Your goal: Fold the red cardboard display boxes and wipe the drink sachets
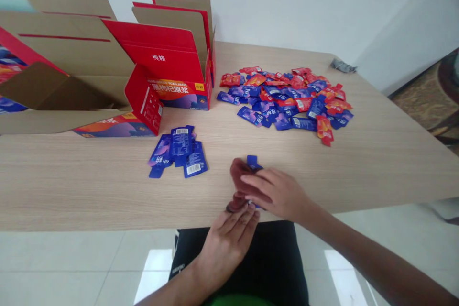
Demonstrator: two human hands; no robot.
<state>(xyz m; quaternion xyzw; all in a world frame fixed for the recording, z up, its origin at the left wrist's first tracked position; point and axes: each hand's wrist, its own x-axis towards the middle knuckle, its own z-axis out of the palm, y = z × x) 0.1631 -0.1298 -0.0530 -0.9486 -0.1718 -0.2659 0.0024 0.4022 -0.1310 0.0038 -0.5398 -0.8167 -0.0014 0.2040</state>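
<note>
R hand (283,196) held brown cloth (238,173) over mostly hidden blue pkt (253,161); L hand (229,241) was at pkt's near end, grip unclear.

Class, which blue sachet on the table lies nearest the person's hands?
The blue sachet partly covered by the brown cloth under the right hand. The others lie farther off, in the small blue cluster or the mixed pile.

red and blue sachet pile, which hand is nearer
Right. The right hand, on the maroon cloth, is in front of the mixed sachet pile; the left hand is farther from it, at the table's near edge.
</note>
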